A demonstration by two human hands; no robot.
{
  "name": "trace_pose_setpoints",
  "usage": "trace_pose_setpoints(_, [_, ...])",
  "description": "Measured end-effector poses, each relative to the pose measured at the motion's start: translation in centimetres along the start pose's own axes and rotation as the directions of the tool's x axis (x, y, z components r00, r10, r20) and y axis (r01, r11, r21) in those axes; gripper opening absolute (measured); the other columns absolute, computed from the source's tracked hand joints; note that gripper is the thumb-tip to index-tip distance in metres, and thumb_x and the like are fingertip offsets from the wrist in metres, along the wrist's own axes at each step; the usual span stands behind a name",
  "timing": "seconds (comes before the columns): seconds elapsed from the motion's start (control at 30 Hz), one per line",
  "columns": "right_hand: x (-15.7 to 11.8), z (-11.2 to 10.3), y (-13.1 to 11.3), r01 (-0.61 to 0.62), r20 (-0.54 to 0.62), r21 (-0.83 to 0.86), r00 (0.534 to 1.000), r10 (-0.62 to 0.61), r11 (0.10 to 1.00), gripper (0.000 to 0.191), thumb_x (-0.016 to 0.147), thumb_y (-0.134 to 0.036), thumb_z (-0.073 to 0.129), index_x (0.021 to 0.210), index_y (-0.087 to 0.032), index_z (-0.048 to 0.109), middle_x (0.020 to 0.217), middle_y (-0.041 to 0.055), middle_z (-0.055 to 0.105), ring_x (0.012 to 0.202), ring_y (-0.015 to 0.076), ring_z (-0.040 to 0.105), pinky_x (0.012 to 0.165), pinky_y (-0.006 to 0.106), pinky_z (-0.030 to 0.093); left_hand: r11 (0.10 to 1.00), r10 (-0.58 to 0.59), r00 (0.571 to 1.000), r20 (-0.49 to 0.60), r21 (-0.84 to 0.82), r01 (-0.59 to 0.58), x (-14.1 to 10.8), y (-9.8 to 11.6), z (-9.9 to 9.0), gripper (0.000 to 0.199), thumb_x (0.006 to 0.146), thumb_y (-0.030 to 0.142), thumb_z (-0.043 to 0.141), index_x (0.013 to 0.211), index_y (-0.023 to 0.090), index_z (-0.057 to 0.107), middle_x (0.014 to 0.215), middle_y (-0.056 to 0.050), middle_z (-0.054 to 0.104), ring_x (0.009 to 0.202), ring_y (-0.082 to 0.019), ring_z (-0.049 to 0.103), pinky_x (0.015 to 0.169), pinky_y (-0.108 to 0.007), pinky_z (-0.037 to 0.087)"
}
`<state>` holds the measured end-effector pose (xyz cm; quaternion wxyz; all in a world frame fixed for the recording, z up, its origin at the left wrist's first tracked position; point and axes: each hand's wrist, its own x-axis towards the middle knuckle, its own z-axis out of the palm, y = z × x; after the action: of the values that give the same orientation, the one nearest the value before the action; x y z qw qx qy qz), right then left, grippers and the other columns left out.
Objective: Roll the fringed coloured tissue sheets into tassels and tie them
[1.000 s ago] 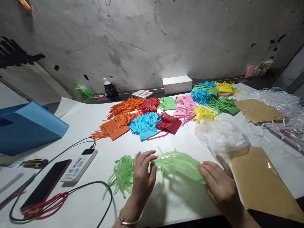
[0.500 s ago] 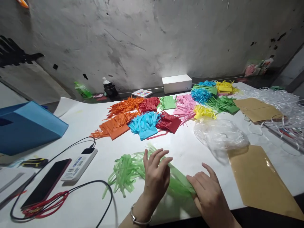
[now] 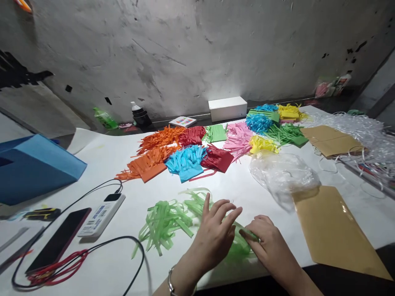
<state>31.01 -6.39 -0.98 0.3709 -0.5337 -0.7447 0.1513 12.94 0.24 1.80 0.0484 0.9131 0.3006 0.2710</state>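
Note:
Light green fringed tissue paper lies between my hands at the table's front edge. My right hand is closed on its right end, thumb and fingers pinching the paper. My left hand rests over the left part of the paper with its fingers stretched and apart; its palm side is hidden. Green strips fan out beyond the left hand. Just left of them, a bunch of green tissue strips lies tangled on the white table covering.
Folded fringes, orange, blue, red and pink, lie farther back. A clear plastic bag and a brown envelope are at right. A power bank, phone and cables lie left.
My left hand has moved right along the green paper, and the strips behind it now lie apart from the tangled bunch. My right hand has shifted slightly right, still pinching.

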Motion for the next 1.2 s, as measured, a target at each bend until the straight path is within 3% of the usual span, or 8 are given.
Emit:
trace_pose_setpoints(0.13, [0.3, -1.8, 0.4, 0.107, -0.031, -0.066, 0.994, -0.109, 0.992, 0.035, 0.078, 0.002, 0.044, 0.093, -0.023, 0.063, 0.076, -0.0024, 0.063, 0.074, 0.0161, 0.059, 0.097, 0.042, 0.042, 0.991, 0.002, 0.992, 0.124, 0.131, -0.019, 1.1, -2.1, -1.2, 0.033, 0.083, 0.003, 0.051, 0.100, 0.024, 0.069, 0.080, -0.003, 0.067, 0.080, -0.023, 0.062, 0.101, -0.066, 0.040])
trace_pose_setpoints(0.37, [0.8, -3.2, 1.9, 0.125, -0.171, -0.515, 0.954, -0.244, 0.848, 0.033, 0.082, 0.003, 0.042, 0.099, -0.017, 0.061, 0.102, 0.0101, 0.069, 0.103, 0.0263, 0.063, 0.112, 0.060, 0.027, 0.969, 0.208, 0.965, -0.159, 0.166, -0.181, -0.6, -0.9, -4.6, 0.022, 0.088, 0.003, 0.054, 0.099, 0.019, 0.065, 0.093, -0.005, 0.069, 0.097, -0.021, 0.061, 0.114, -0.058, 0.032])
trace_pose_setpoints(0.6, [-3.7, -2.9, 7.2, 0.025, -0.157, -0.578, 0.977, -0.142, 0.816, 0.038, 0.081, -0.006, 0.041, 0.106, -0.021, 0.064, 0.118, 0.0182, 0.067, 0.109, 0.0394, 0.064, 0.107, 0.067, 0.031, 0.988, 0.142, 0.990, 0.002, 0.059, -0.142, -6.6, -1.0, 0.3, 0.030, 0.085, -0.003, 0.041, 0.086, 0.019, 0.061, 0.095, -0.003, 0.073, 0.106, -0.018, 0.065, 0.125, -0.053, 0.013])
trace_pose_setpoints(0.7, [-4.7, -3.3, 4.8, 0.134, 0.005, -0.488, 0.988, -0.151, 0.862, 0.055, 0.086, -0.017, 0.047, 0.141, -0.016, 0.050, 0.146, 0.0179, 0.050, 0.134, 0.0376, 0.049, 0.102, 0.053, 0.046, 0.997, 0.073, 0.997, -0.039, 0.014, -0.073, -7.8, -1.0, 1.6, 0.031, 0.083, -0.004, 0.040, 0.089, 0.018, 0.061, 0.094, -0.003, 0.073, 0.103, -0.016, 0.065, 0.125, -0.051, 0.011])
trace_pose_setpoints(0.8, [-3.4, -1.8, 1.1, 0.283, 0.171, -0.386, 0.957, -0.234, 0.878, 0.075, 0.081, -0.010, 0.049, 0.154, -0.013, 0.031, 0.159, 0.0140, 0.034, 0.148, 0.0341, 0.028, 0.113, 0.054, 0.034, 0.995, 0.087, 0.988, -0.128, -0.033, -0.092, -7.8, -0.6, 1.4, 0.030, 0.084, -0.004, 0.041, 0.095, 0.016, 0.061, 0.094, -0.005, 0.072, 0.102, -0.016, 0.065, 0.125, -0.048, 0.017])
trace_pose_setpoints(0.9, [-0.5, 1.6, 0.2, 0.359, 0.190, -0.275, 0.930, -0.316, 0.892, 0.086, 0.072, 0.002, 0.041, 0.155, -0.016, 0.027, 0.151, 0.0110, 0.047, 0.144, 0.0297, 0.032, 0.117, 0.059, 0.014, 0.981, 0.173, 0.977, -0.125, -0.070, -0.182, -7.5, -0.1, 0.8, 0.025, 0.091, 0.000, 0.041, 0.097, 0.014, 0.062, 0.096, -0.007, 0.074, 0.104, -0.017, 0.065, 0.123, -0.048, 0.022])
trace_pose_setpoints(1.07, [3.0, 5.7, 3.5, 0.245, 0.143, -0.057, 0.962, -0.235, 0.968, 0.070, 0.079, -0.004, 0.048, 0.148, -0.015, 0.041, 0.089, 0.0052, 0.069, 0.083, 0.0216, 0.060, 0.089, 0.043, 0.036, 0.953, 0.267, 0.961, -0.066, -0.127, -0.274, -8.0, -0.2, 0.2, 0.023, 0.098, 0.006, 0.040, 0.092, 0.014, 0.061, 0.095, -0.008, 0.075, 0.100, -0.017, 0.067, 0.115, -0.040, 0.041])
trace_pose_setpoints(1.2, [3.6, 5.5, 4.6, 0.188, 0.183, -0.051, 0.967, -0.176, 0.981, 0.051, 0.085, -0.010, 0.055, 0.134, -0.023, 0.060, 0.080, 0.0021, 0.068, 0.076, 0.0182, 0.058, 0.081, 0.036, 0.035, 0.938, 0.304, 0.949, -0.081, -0.150, -0.314, -8.8, -0.6, 0.2, 0.018, 0.099, 0.010, 0.044, 0.093, 0.014, 0.061, 0.095, -0.011, 0.076, 0.098, -0.019, 0.069, 0.102, -0.035, 0.053])
